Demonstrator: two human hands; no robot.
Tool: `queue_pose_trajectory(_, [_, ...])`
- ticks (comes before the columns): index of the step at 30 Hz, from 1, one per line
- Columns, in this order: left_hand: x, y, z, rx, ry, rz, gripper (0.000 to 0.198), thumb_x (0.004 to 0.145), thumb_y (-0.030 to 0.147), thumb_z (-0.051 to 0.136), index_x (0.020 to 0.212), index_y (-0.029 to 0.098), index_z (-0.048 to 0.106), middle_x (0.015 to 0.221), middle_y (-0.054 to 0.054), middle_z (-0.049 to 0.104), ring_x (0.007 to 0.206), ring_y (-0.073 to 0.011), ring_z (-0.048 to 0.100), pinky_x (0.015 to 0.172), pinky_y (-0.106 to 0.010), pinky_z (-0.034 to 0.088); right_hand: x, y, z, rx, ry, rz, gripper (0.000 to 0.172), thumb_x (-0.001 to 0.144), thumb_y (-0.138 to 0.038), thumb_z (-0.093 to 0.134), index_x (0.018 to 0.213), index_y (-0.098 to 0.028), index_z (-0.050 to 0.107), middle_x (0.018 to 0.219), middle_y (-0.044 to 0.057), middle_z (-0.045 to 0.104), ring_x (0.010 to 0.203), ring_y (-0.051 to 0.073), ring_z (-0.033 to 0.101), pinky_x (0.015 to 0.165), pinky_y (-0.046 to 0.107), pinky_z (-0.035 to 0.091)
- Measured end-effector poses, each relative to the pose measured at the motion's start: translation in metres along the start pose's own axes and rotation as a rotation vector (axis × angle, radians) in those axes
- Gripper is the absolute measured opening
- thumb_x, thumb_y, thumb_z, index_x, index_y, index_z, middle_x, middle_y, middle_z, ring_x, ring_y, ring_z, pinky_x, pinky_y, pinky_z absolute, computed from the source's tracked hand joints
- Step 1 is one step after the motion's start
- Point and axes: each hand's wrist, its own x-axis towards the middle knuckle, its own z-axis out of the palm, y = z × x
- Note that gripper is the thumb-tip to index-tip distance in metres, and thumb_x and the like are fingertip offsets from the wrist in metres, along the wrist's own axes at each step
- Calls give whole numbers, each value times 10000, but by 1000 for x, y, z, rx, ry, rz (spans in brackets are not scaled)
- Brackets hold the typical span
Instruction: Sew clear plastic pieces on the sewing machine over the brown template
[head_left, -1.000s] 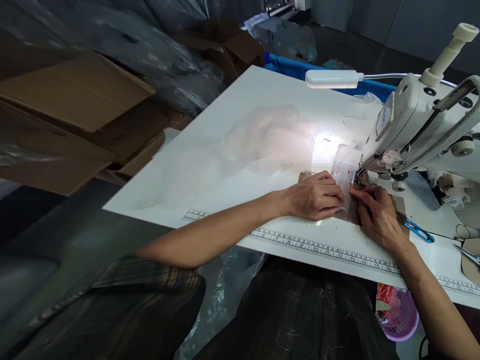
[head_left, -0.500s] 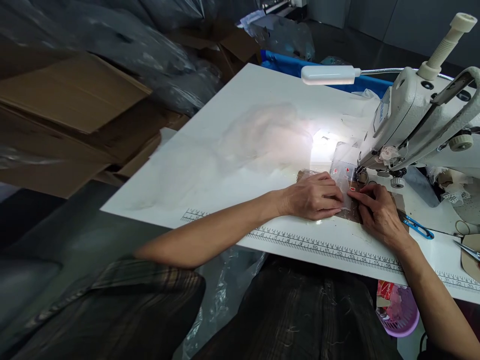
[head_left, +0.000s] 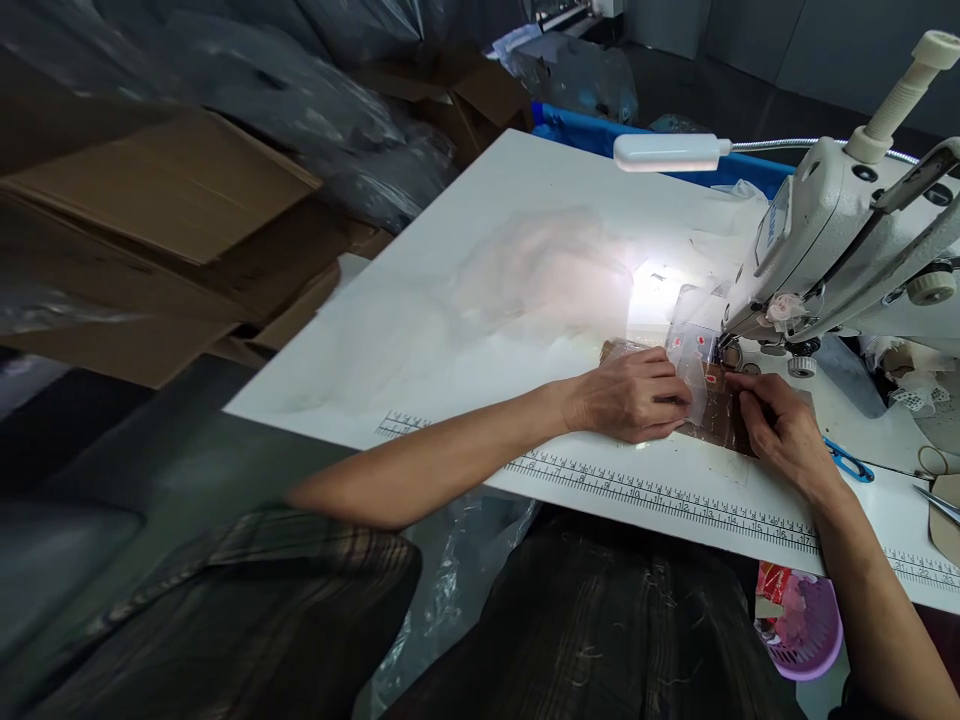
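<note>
At the sewing machine, a piece of sheer white fabric with small red marks lies beside the presser foot. Its near edge is at the curled fingers of my left hand, which is closed on it; the fingertips are partly hidden. My right hand rests over the brown plate, index finger stretched toward the presser foot and thumb apart from it. Nothing shows between those fingers. Blue thread snips lie to the right of this hand.
A lit lamp hangs over the white table, which has a ruler along its front edge. Scissors lie far right. A purple basket stands below. Cardboard boxes and plastic sheeting fill the left.
My right hand has drawn slightly to the right, off the red-marked fabric, baring more of the brown plate. The left hand keeps its place on the fabric. The whole view has shifted slightly.
</note>
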Motion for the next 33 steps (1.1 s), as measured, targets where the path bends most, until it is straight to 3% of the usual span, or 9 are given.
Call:
queue_pose_trajectory(6, [0,0,-1,4,-61,-32,270,965,232,520,816,207,743,960,-27,767,738,-139,615,710,-325,454,0,0,-2,2,32,31,283,892,-190,456,1013,-201,712,930,73,719,857,206,678,809,364,553])
queue_pose_trajectory(13, [1,2,-1,18,-95,-48,292,971,242,498,819,215,746,963,-27,769,744,-142,618,708,-335,458,-4,1,-1,-38,-10,-65,332,927,-220,441,1098,-211,726,948,84,677,880,203,652,809,375,545])
queue_pose_trajectory(17, [0,1,1,70,-28,-14,268,958,244,523,792,211,731,948,-14,769,736,-140,614,699,-324,450,-7,-1,0,-139,-102,-188,346,942,-232,453,1132,-264,740,1012,98,627,892,203,605,805,379,529])
queue_pose_trajectory(22, [-2,2,1,82,23,-2,238,942,246,544,788,198,719,920,-9,765,735,-140,605,724,-315,433,-9,0,4,-259,-69,-308,348,947,-220,457,1122,-267,753,1042,116,600,893,218,569,774,390,509])
queue_pose_trajectory(25, [-1,1,-1,24,-15,-40,242,931,357,545,860,212,725,957,-23,762,751,-152,595,757,-341,418,-9,1,5,-291,-74,-311,345,933,-206,481,1143,-285,744,1041,106,605,904,221,569,779,400,502])
queue_pose_trajectory(29, [0,-6,-2,32,35,-130,432,917,556,510,995,181,709,1014,-73,752,800,-189,584,759,-367,402,-9,0,4,-294,-84,-309,345,927,-196,488,1144,-271,746,1020,113,606,912,227,578,765,397,507])
queue_pose_trajectory(33, [-1,-13,2,87,5,-141,552,968,599,414,1087,129,678,1121,-115,726,870,-221,572,770,-374,401,-8,-2,3,-297,-75,-303,363,916,-185,482,1145,-287,745,1005,108,606,921,235,582,765,404,510])
